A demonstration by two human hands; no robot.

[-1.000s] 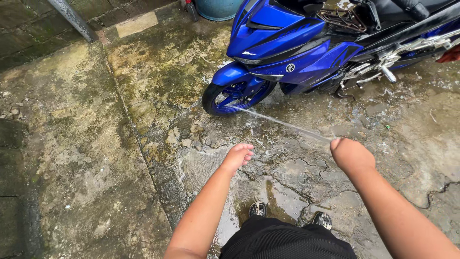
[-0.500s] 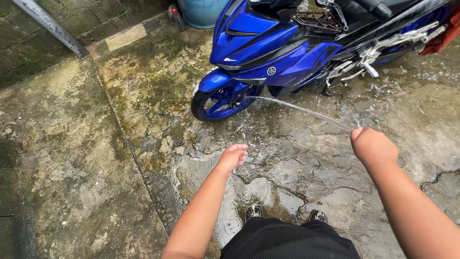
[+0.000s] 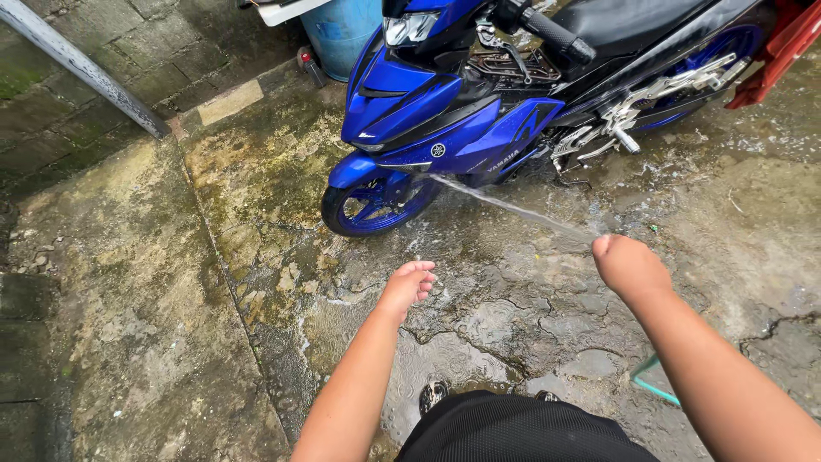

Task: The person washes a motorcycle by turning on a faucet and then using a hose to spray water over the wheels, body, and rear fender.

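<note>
A blue motorcycle [image 3: 445,128] stands on wet, cracked concrete [image 3: 513,316], its front wheel [image 3: 368,210] pointing to the left. My right hand [image 3: 629,267] is closed in a fist. A thin water jet [image 3: 513,208] leaves the fist and strikes the lower fairing just behind the front wheel. A green hose [image 3: 654,382] shows below my right forearm; its end is hidden inside the fist. My left hand [image 3: 409,282] hangs out in front of me over the wet ground, empty, with its fingers loose and drooping.
A blue barrel [image 3: 342,30] stands behind the motorcycle's nose. A grey metal pole [image 3: 85,68] slants down at the upper left, over mossy paving. A red object [image 3: 782,43] sits at the right edge by the rear wheel. My shoes [image 3: 432,395] stand in a puddle.
The view has tilted up, showing more of the motorcycle. The jet's hit point has shifted from the front wheel to the fairing behind it. My left hand has stayed out and empty.
</note>
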